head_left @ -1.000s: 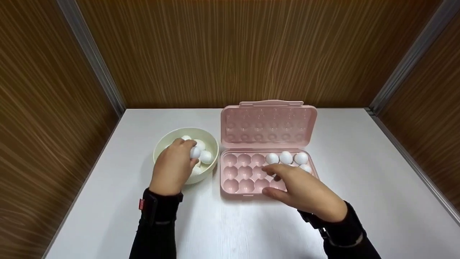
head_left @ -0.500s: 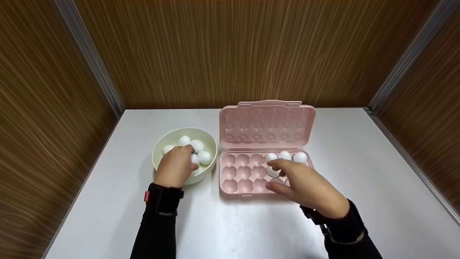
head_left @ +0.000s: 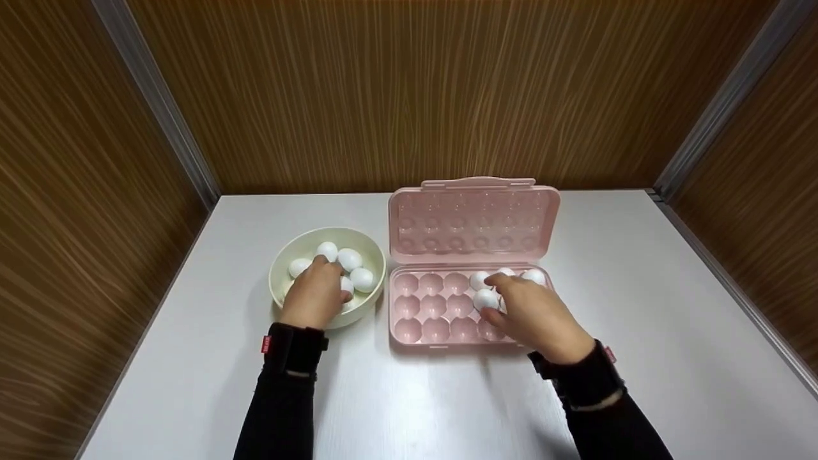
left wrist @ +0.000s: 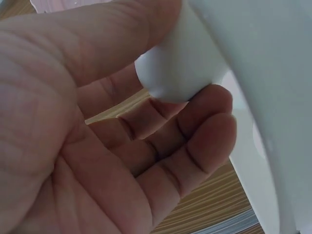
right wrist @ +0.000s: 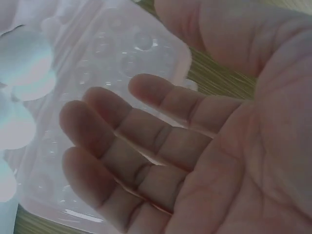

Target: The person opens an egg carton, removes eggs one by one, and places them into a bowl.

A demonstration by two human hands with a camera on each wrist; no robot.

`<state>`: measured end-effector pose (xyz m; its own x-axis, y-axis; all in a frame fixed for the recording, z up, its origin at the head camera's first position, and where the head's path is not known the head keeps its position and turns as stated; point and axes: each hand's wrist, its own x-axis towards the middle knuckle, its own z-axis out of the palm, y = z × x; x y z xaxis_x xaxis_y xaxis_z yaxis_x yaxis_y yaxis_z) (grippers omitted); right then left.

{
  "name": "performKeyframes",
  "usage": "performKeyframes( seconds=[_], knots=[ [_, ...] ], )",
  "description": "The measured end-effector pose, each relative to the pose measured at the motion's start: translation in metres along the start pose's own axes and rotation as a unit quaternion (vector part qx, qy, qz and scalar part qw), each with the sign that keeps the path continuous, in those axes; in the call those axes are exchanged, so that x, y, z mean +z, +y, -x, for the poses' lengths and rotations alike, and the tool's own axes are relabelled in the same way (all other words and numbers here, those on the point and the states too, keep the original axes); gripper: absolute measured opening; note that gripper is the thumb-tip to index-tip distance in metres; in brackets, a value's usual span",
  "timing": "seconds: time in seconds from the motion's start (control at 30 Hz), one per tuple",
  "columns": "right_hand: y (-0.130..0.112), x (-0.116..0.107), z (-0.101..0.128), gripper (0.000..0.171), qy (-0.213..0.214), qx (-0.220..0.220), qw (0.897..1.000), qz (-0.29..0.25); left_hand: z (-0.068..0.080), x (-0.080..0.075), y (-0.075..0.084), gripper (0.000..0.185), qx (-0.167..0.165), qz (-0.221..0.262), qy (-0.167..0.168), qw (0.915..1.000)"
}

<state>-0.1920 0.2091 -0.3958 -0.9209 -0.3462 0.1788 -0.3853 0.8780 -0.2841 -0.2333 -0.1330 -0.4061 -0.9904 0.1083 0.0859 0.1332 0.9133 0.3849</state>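
A white tabletop (head_left: 409,396) is enclosed at the back by a brown wood-grain panel (head_left: 409,96) with wavy, mostly upright streaks. Similar panels stand on either side, a left side panel (head_left: 77,191) and a right side panel (head_left: 767,160), with grey metal strips (head_left: 156,96) along the corners. Light glares brightly off the tabletop's near middle.

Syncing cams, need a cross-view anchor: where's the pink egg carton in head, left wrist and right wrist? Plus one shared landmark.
Head: pink egg carton just right of centre, lid raised, right hand over its right part.
Left wrist: only a pink sliver at the top-left edge, beyond the left hand.
Right wrist: left and upper centre, partly behind the right hand.
Landmark: wood-grain wall, visible in all three.
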Motion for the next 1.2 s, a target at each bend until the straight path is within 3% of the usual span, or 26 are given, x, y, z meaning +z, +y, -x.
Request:
performKeyframes(
  seconds=[0.23, 0.4, 0.83, 1.07, 1.2],
  knots=[
    [0.008, 0.045, -0.019, 0.037, 0.061, -0.003, 0.996, 0.064, -0.003, 0.010, 0.007, 0.039, 0.034, 0.008, 0.008, 0.9994],
    [0.013, 0.058, -0.022, 0.031, 0.089, -0.007, 0.991, 0.099, -0.004, 0.017, 0.013, 0.033, 0.054, -0.005, 0.002, 0.9985],
    [0.017, 0.063, -0.025, 0.027, 0.098, -0.013, 0.986, 0.132, -0.003, 0.024, 0.008, 0.025, 0.075, -0.025, -0.007, 0.9968],
    [0.019, 0.055, -0.024, 0.030, 0.103, -0.027, 0.987, 0.117, -0.003, 0.022, 0.007, 0.025, 0.068, -0.018, -0.007, 0.9975],
    [0.015, 0.039, -0.021, 0.034, 0.126, -0.042, 0.988, 0.076, -0.003, 0.016, 0.011, 0.030, 0.051, -0.012, 0.002, 0.9986]
  ],
)
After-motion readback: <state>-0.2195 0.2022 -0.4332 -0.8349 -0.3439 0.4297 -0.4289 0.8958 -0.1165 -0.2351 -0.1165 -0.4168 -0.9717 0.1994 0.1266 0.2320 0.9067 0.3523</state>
